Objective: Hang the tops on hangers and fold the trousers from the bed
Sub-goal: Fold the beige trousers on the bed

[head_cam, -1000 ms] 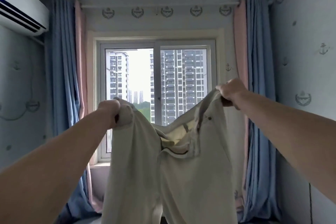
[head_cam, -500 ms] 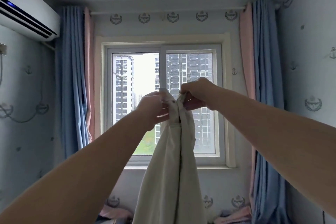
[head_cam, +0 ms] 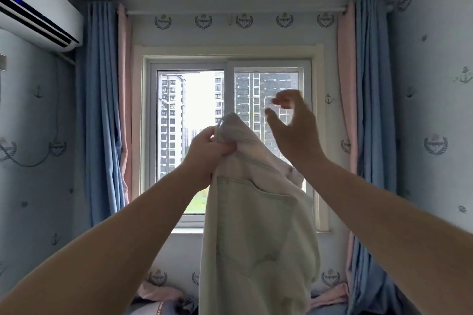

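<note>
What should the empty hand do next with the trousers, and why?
Probably the right hand should reach down and take the trousers lower on the legs to fold them up. It is open and holds nothing, while the left hand alone grips the waistband, and the legs hang down together.

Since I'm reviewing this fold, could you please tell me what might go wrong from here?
Only the left hand grips the pale trousers, at the waistband; the right hand is open and clear of them, so the cloth could slip down. The trousers hang bunched, one side sagging lower, so the legs may not line up for a neat fold.
</note>
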Demonstrator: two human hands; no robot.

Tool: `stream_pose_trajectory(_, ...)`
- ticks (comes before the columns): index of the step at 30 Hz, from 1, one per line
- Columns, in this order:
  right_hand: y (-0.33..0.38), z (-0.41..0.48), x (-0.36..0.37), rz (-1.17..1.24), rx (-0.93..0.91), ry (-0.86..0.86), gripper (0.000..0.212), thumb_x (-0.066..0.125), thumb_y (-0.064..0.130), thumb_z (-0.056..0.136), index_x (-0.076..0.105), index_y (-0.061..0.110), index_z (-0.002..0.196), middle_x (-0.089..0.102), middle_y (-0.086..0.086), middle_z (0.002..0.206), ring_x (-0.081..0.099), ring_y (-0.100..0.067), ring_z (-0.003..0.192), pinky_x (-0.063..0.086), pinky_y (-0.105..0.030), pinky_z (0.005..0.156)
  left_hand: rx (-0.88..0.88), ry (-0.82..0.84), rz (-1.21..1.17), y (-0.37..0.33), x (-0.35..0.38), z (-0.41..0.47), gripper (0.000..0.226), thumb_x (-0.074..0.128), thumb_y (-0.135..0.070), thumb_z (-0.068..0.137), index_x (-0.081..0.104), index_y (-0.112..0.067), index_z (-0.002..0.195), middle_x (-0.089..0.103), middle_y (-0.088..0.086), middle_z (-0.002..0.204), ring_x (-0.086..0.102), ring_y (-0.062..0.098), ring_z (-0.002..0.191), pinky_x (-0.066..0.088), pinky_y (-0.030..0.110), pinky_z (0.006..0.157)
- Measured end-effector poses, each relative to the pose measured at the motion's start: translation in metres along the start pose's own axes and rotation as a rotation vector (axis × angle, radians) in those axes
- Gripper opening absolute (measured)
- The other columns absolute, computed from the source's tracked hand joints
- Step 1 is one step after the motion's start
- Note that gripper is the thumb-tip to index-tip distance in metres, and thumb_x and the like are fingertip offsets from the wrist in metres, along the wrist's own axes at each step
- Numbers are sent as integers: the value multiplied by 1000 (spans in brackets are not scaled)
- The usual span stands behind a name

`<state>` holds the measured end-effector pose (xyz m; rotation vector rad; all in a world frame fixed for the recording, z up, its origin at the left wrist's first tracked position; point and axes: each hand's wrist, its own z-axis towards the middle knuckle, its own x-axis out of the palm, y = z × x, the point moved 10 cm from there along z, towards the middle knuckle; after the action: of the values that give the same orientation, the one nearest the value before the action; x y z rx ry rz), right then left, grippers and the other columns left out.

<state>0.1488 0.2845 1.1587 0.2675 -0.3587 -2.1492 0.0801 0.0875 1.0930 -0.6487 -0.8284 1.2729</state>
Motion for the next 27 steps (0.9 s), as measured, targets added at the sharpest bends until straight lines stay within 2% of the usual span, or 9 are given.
stream_pose_trajectory(2, -39, -26, -16, -42, 140, -54, 70, 77, 39, 85, 41, 18, 141, 50, 1, 144, 48, -20, 131, 34, -41, 112, 3, 31, -52, -7, -10, 2, 32, 66, 11, 86, 63, 1, 116, 73, 17, 98, 73, 27, 80, 63, 40, 71)
stream_pose_trajectory(4, -101, -68, 5, 209, 578, 164, 103, 78, 58, 73, 27, 20, 154, 42, -5, 154, 52, -28, 131, 42, -46, 110, -5, 81, -115, -15, -20, 4, 34, 65, 9, 88, 64, -2, 121, 72, 19, 107, 72, 31, 87, 63, 43, 76)
stream_pose_trajectory(7, -123, -147, 54, 730, 1122, 587, 80, 77, 64, 73, 64, 12, 132, 70, -13, 124, 70, -28, 107, 57, -41, 88, -29, 156, -163, -19, -29, 4, 30, 62, 7, 91, 68, -8, 116, 74, 15, 103, 74, 29, 86, 62, 40, 71)
stream_pose_trajectory(11, -106, -163, 80, 705, 1039, 727, 49, 84, 41, 77, 76, 6, 111, 73, -16, 114, 73, -29, 98, 60, -35, 75, -62, 104, -83, -12, -56, 1, 35, 64, 4, 91, 62, -1, 125, 72, 19, 109, 74, 30, 86, 63, 42, 75)
stream_pose_trajectory(14, -104, -125, 70, 473, 876, 485, 36, 83, 32, 78, 74, 6, 101, 76, -16, 104, 76, -22, 82, 58, -27, 64, -81, 70, 0, -6, -84, 0, 33, 66, 3, 91, 64, -4, 123, 72, 20, 113, 73, 31, 92, 61, 44, 81)
stream_pose_trajectory(17, -86, -73, 45, 186, 682, 328, 22, 79, 33, 84, 73, 12, 88, 74, -11, 91, 67, -19, 73, 52, -29, 69, -103, 58, 68, -3, -106, -1, 31, 67, 4, 89, 66, -5, 119, 73, 17, 107, 72, 31, 92, 61, 43, 82)
stream_pose_trajectory(20, -55, -34, 40, 31, 565, 333, 20, 80, 34, 84, 70, 18, 79, 66, 0, 76, 60, -11, 64, 47, -21, 56, -44, 45, 151, -18, -117, 2, 17, 70, 1, 89, 72, -9, 102, 77, 7, 90, 72, 26, 86, 62, 36, 71)
stream_pose_trajectory(23, -27, -11, 35, -10, 522, 299, 27, 77, 37, 86, 72, 11, 86, 69, -4, 80, 64, -16, 68, 50, -22, 56, 55, -40, 245, -50, -130, 2, 5, 73, -8, 89, 70, -11, 86, 73, 10, 87, 69, 27, 85, 59, 45, 80)
stream_pose_trajectory(27, 17, 7, 19, -19, 451, 230, 38, 71, 35, 92, 71, -3, 94, 63, -7, 78, 57, -17, 65, 43, -18, 46, 270, -225, 453, -109, -139, -21, 31, 76, -23, 87, 46, -20, 78, 52, 1, 81, 49, 16, 71, 44, 31, 64)
